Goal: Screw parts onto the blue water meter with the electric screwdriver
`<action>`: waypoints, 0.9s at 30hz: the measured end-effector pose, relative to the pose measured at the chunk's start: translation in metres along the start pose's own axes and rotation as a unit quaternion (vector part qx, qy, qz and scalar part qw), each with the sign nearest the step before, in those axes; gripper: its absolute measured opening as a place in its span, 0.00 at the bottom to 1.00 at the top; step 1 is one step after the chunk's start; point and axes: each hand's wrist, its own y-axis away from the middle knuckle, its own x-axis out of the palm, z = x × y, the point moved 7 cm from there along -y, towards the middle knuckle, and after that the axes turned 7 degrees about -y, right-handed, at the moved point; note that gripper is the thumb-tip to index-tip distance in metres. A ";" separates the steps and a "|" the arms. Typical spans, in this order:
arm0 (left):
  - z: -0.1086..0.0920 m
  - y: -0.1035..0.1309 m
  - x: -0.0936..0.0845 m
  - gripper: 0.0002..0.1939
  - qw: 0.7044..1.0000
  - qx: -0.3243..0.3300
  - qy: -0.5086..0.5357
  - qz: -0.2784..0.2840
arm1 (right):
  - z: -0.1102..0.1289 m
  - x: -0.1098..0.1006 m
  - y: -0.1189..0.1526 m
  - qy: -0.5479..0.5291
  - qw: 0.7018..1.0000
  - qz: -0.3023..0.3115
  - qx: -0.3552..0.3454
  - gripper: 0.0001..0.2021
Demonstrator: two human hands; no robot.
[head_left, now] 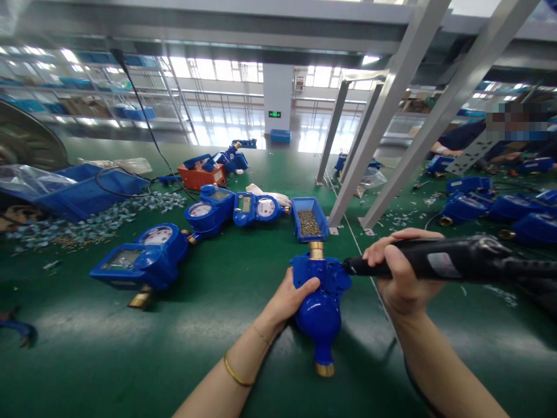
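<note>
In the head view, your left hand [292, 295] is clamped on a blue water meter [318, 318], the thumb pressed over its upper body and the other fingers mostly hidden along its far left side. The meter lies in front of you on the green workbench [174, 354], with its smooth, rounded side up, one brass end pointing away from you and the other towards you. Your right hand [402, 278] is wrapped around a black power screwdriver [465, 258], held roughly level, its nose at the right side of the meter's upper part; you cannot tell from here whether the bit touches. Your hands are apart, one on each side of the meter. You wear a gold bangle [237, 376] on your left forearm.

Just beyond the meter's far end sits a small blue tray [311, 238] holding small brass-coloured screws [308, 222]. To its left are two meters with their dials up, and nearer you on the left lies a larger-looking one [143, 258]. Behind them is an orange box [201, 177]. Farther left, pale blue small pieces [113, 215] lie scattered beside a blue bin [80, 202]. On your right, past the slanting metal posts [391, 87], more blue meters [465, 208] lie near a co-worker.
</note>
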 end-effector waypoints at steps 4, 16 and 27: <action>-0.002 -0.001 0.001 0.44 1.000 0.010 0.007 0.001 | -0.012 -0.006 0.001 0.001 0.999 0.050 0.022 0.10; 0.007 -0.003 -0.001 0.49 1.000 -0.003 -0.003 -0.024 | -0.007 -0.001 0.009 0.041 0.997 -0.060 -0.017 0.09; 0.012 -0.005 -0.002 0.48 1.000 0.008 -0.019 -0.017 | -0.013 0.000 -0.004 0.026 0.999 -0.006 0.028 0.07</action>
